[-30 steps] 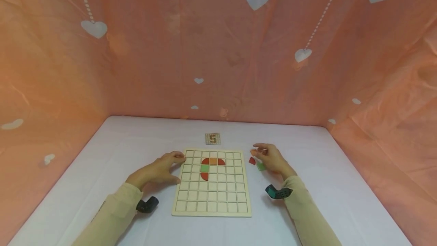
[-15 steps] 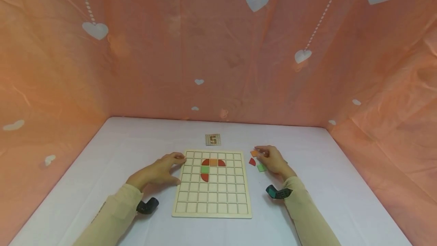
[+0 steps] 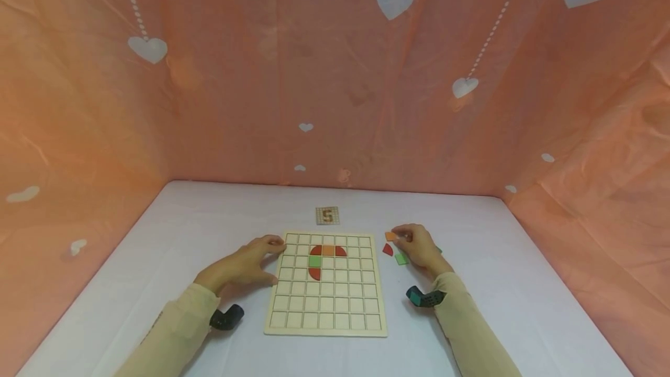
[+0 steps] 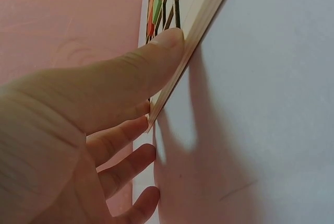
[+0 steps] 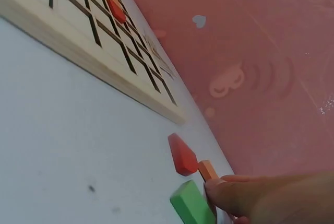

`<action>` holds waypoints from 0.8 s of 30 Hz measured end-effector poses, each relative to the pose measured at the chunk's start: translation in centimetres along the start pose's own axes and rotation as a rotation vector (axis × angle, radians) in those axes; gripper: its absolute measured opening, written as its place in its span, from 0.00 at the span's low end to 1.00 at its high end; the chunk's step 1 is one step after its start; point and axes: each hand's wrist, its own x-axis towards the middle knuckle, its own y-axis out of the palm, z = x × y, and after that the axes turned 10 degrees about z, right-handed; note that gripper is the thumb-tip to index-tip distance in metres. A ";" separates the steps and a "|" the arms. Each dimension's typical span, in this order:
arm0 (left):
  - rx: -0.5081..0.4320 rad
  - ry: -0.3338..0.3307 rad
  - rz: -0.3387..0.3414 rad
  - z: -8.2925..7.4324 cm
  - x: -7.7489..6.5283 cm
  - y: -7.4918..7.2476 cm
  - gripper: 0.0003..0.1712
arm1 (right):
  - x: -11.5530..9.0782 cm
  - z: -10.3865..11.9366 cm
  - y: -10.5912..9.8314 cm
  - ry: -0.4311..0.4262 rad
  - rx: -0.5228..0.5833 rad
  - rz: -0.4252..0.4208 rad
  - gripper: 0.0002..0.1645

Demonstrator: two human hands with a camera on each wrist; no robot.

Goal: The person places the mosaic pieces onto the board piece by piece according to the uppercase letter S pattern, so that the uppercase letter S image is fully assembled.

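A pale wooden grid board (image 3: 333,290) lies on the white table. Set in its cells are red quarter-round tiles (image 3: 314,273), an orange square tile (image 3: 328,250) and a green square tile (image 3: 314,261). At its left edge rests my left hand (image 3: 243,259), thumb and forefinger spread; in the left wrist view the thumb (image 4: 169,41) touches the rim. My right hand (image 3: 416,246) is among loose tiles right of the board, fingertips close together beside a loose orange tile (image 3: 389,236). A red tile (image 3: 388,249) and a green tile (image 3: 401,259) lie nearby. Whether those fingertips pinch anything is unclear.
A small pattern card (image 3: 327,216) with a 5-like figure lies behind the board. Part of another green tile (image 3: 438,249) shows past my right hand. An orange curtain (image 3: 335,103) with white hearts hangs around the table's back and sides.
My right fingertips have drawn slightly back from the loose orange tile, which shows more fully. A green tile has come into sight beside the right wrist. The left hand stays at the board.
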 end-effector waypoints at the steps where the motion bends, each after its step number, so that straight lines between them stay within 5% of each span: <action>1: -0.003 -0.002 -0.001 0.0 0.0 0.0 0.46 | 0.0 0.0 0.0 -0.012 -0.006 -0.005 0.20; 16: 0.023 -0.005 0.000 -0.1 -0.1 -0.1 0.47 | -0.1 0.6 0.0 -0.017 0.064 -0.043 0.18; 24: 0.012 -0.005 -0.008 0.0 -0.1 0.1 0.46 | -0.4 2.0 0.0 -0.095 0.054 -0.012 0.15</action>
